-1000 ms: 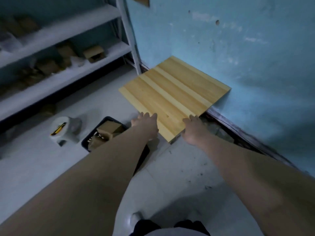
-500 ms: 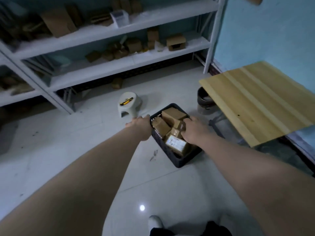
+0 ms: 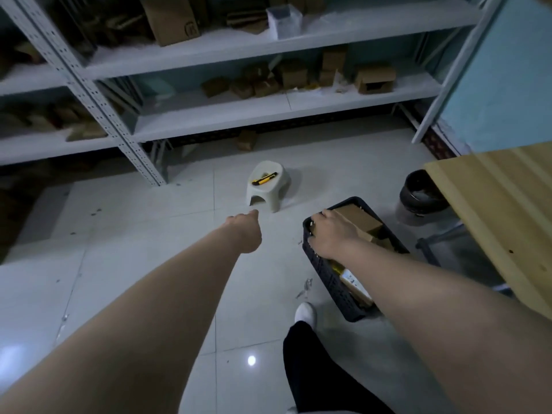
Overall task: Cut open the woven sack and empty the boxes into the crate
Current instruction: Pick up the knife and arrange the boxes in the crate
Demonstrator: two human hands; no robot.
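While our right hand (image 3: 328,234) is gripping far corner of black slotted plastic crate (image 3: 328,279), long axis running away-left, we cannot tell left hand (image 3: 245,231) finger state.

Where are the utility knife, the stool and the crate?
utility knife (image 3: 264,178), head view, middle of its yellow body.
white stool (image 3: 270,195), head view, front side below the seat.
black crate (image 3: 330,277), head view, its near left wall.

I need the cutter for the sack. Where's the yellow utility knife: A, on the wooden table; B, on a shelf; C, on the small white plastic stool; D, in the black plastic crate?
C: the yellow utility knife lies on the seat of the small white plastic stool.
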